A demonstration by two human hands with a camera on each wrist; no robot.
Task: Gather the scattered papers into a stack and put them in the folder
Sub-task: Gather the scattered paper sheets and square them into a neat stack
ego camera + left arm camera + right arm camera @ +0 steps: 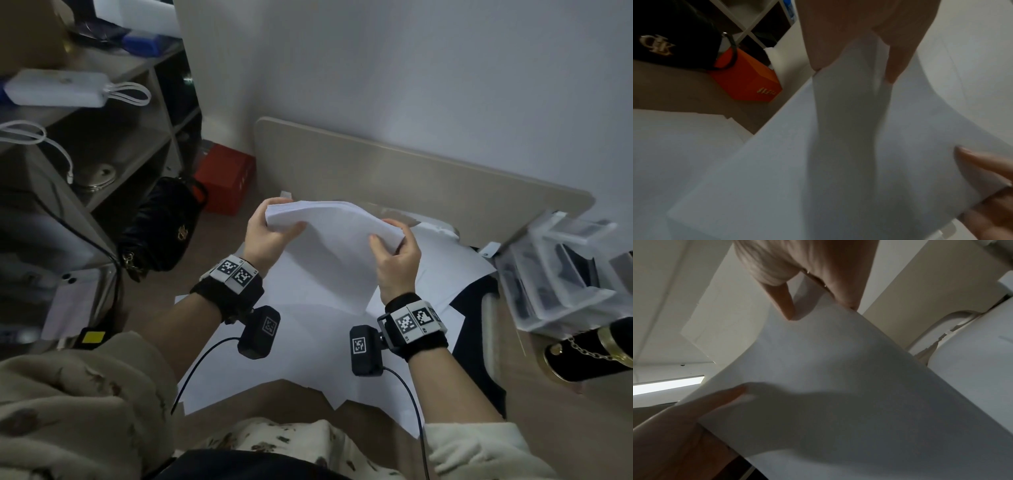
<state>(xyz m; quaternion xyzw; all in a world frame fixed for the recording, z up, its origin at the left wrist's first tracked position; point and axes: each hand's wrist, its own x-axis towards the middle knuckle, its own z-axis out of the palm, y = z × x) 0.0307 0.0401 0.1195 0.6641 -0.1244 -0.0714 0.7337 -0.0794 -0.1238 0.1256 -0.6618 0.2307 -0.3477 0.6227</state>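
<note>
Papers (329, 240) in a gathered white stack are held up above the table (394, 171), sagging between both hands. The left hand (270, 233) grips the stack's left end, thumb on top and fingers curled beneath; the right hand (397, 253) pinches the right end likewise. More loose sheets (301, 346) lie spread on the table under the stack. A black handbag (161, 226) and an orange box (226, 178) sit far left on the floor.
</note>
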